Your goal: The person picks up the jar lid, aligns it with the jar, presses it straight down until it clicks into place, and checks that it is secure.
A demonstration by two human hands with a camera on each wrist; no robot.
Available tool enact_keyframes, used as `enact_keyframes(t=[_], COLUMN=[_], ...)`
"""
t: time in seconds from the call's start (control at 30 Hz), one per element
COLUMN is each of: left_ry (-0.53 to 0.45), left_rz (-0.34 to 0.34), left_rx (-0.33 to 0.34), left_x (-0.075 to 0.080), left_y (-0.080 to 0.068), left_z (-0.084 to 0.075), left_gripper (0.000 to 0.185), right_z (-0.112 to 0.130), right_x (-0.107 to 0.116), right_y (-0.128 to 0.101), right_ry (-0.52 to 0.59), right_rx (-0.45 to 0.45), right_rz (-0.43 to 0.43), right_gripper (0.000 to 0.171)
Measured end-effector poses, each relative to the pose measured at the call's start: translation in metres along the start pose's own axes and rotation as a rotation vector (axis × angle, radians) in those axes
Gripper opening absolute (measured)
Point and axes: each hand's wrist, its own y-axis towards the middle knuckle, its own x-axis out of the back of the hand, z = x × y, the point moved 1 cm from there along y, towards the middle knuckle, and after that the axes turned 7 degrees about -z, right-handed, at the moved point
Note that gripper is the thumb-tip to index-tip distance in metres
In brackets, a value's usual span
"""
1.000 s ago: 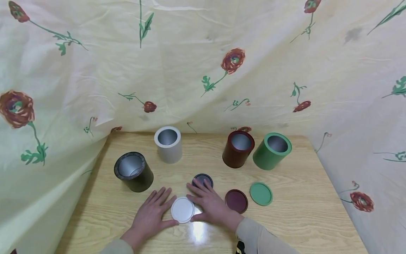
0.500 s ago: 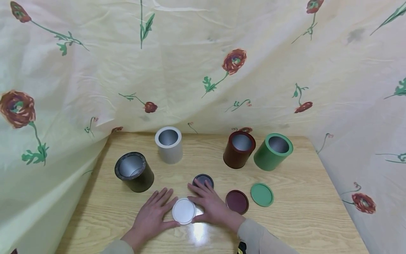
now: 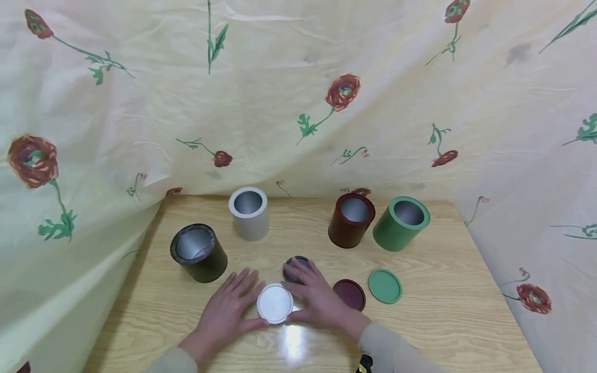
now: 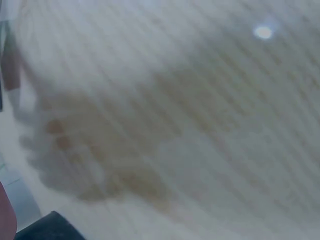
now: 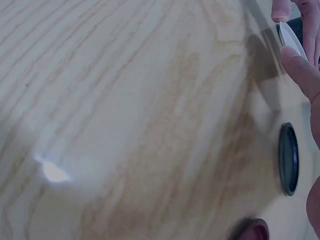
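A round white lid (image 3: 275,303) is pinched at its edges between my two hands, above the front middle of the table. My left hand (image 3: 226,305) holds its left side with thumb and forefinger, the other fingers stretched out. From the right, my right hand (image 3: 319,300) holds the opposite edge the same way, and its outer fingers extend over a black lid (image 3: 288,274), partly hiding it. In the right wrist view, the white lid (image 5: 292,40) shows nearly edge-on between thumb and fingers. The left wrist view is mostly blurred tabletop and shadow.
A maroon lid (image 3: 351,294) and a green lid (image 3: 384,286) lie to the right. Open canisters stand behind: black (image 3: 207,264) at left, white (image 3: 252,227), maroon (image 3: 344,230) and green (image 3: 393,233). A flowered cloth (image 3: 261,103) hangs around the wooden table (image 3: 448,311).
The white lid has shifted slightly right and away from me, and appears raised off the table. Both hands have moved with it. The canisters and other lids stay where they were.
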Motion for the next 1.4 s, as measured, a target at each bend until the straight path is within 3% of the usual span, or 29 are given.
enact_keyframes(t=[0.23, 0.57, 0.9, 1.4], left_ry=[0.038, 0.063, 0.080, 0.142], left_rz=[-0.069, -0.034, -0.128, -0.069], left_rx=[-0.074, -0.068, -0.118, -0.121], left_x=[0.014, 0.046, 0.067, 0.099], left_y=[0.025, 0.060, 0.084, 0.115], left_z=[0.000, 0.002, 0.022, 0.060], left_gripper=[0.089, 0.088, 0.090, 0.090], right_z=[-0.001, -0.005, -0.009, -0.013], right_x=[0.023, 0.049, 0.063, 0.078], right_y=[0.005, 0.019, 0.045, 0.101], right_ry=[-0.017, -0.017, -0.041, -0.045], right_rx=[-0.004, -0.005, 0.050, 0.099], right_rz=[-0.054, -0.119, -0.188, -0.202], right_gripper=[0.083, 0.080, 0.081, 0.078])
